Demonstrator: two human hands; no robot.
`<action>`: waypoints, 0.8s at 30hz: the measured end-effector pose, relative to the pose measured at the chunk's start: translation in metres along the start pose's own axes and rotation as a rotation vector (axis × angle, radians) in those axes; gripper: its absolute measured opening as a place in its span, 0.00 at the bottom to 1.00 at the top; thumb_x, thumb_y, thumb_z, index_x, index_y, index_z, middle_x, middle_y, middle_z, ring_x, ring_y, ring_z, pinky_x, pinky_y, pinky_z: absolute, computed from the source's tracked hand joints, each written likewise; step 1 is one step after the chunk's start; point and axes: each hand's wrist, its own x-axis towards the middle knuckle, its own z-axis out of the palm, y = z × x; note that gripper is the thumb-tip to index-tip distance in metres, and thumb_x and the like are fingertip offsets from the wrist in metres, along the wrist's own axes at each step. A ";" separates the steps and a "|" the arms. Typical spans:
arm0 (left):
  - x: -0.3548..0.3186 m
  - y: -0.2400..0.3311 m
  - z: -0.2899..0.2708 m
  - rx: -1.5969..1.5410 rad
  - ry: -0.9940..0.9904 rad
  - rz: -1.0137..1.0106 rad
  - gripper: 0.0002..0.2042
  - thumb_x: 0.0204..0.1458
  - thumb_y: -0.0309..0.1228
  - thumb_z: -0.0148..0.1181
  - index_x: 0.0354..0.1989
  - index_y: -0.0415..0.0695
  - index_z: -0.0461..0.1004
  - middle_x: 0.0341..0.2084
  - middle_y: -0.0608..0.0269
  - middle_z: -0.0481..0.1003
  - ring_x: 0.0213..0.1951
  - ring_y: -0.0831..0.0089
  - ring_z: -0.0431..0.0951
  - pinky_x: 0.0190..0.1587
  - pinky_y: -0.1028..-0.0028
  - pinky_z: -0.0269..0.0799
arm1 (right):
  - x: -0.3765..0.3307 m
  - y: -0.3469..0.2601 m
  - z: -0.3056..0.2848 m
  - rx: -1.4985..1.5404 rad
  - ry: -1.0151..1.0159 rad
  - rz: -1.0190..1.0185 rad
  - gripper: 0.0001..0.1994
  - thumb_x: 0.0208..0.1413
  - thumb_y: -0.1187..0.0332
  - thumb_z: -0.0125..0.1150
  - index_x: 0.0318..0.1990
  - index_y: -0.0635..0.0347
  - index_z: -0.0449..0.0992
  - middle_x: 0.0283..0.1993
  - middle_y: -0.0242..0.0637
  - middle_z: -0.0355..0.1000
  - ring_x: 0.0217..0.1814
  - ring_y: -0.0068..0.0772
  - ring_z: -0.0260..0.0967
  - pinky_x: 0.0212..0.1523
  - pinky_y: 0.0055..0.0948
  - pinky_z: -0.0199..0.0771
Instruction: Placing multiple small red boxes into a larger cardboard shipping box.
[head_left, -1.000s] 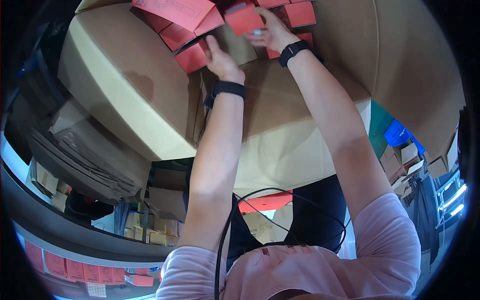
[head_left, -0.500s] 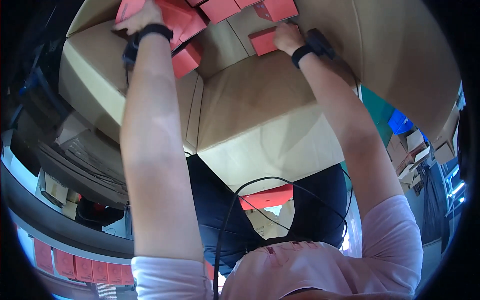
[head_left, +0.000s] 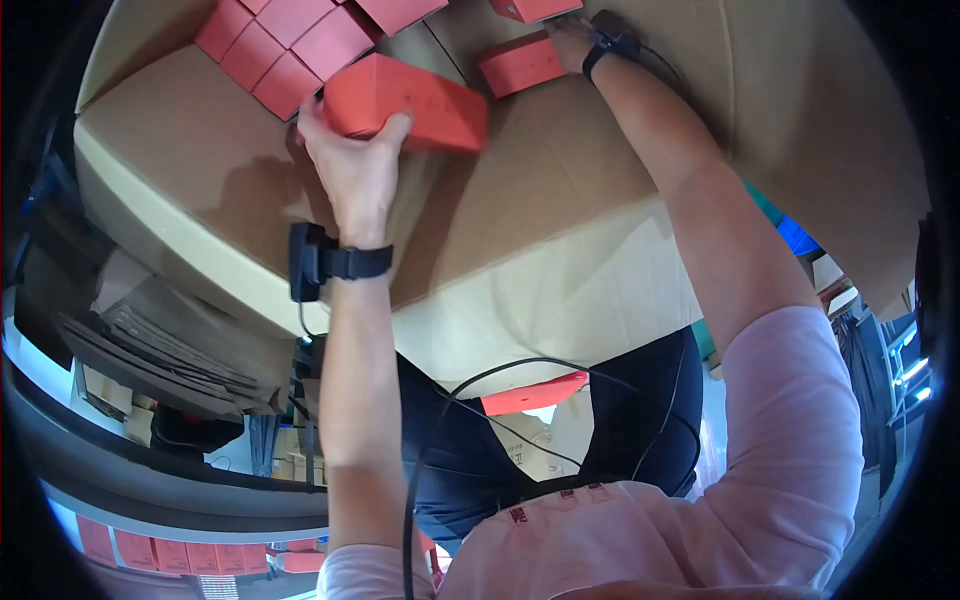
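Red cardboard fills your left hand: the thumb and fingers are clamped around one end of a red carton, held tilted over the inside of a large cardboard box. Your hands are well apart. Your right hand is at the right end of a second red carton, lying inside the same box; whether its fingers grip that carton or only touch it, you cannot tell from this view. Just beyond your left hand, a block of red cartons sits packed in rows. You wear a black strap on each wrist, and a black cable loops across your lap. Flattened cardboard is stacked off to your left.
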 end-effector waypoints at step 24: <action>0.039 -0.088 0.008 1.014 0.043 0.199 0.52 0.28 0.41 0.76 0.64 0.43 0.50 0.61 0.43 0.50 0.55 0.49 0.58 0.57 0.56 0.56 | -0.159 -0.248 -0.156 0.642 -0.710 0.223 0.38 0.35 0.32 0.60 0.45 0.57 0.74 0.38 0.41 0.70 0.33 0.37 0.67 0.49 0.45 0.68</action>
